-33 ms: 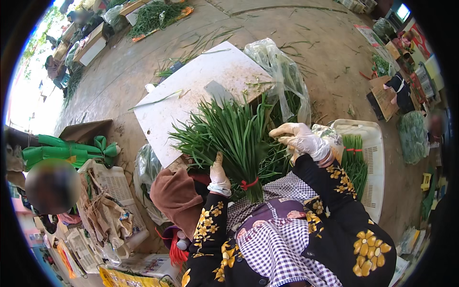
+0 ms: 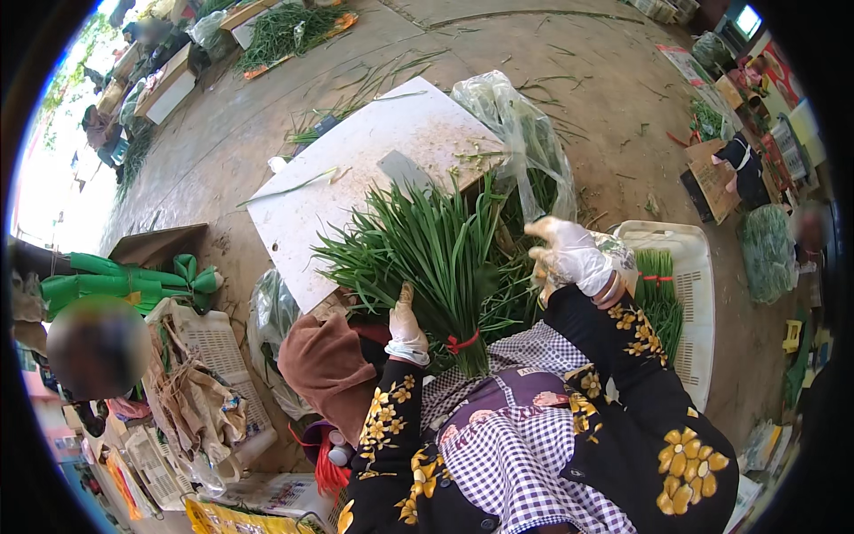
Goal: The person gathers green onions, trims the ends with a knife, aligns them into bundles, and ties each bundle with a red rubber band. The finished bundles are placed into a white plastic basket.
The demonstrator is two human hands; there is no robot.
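My gloved left hand (image 2: 407, 325) grips the left side of a bunch of long green leaves (image 2: 418, 258), bound low down with a red band (image 2: 463, 340). My gloved right hand (image 2: 569, 258) is raised just right of the bunch, fingers bent and apart, with nothing visible in them. Behind the bunch lies a white board (image 2: 320, 205) strewn with bits of leaf and dirt, with a grey plate (image 2: 396, 167) on it. Loose leaves (image 2: 516, 294) lie under and right of the bunch. A brown cloth (image 2: 325, 369) is beside my left forearm.
A white crate (image 2: 689, 356) holds red-banded bundles (image 2: 656, 294) at right. A plastic bag (image 2: 534, 133) hangs by the board. At left are a co-worker's blurred head (image 2: 98, 347), green rolls (image 2: 133, 276) and crates with cloths (image 2: 196, 383). Leaf heaps (image 2: 289, 40) lie farther off.
My right hand has risen slightly, and its outstretched fingers have bent more. My left hand and the bunch have hardly moved.
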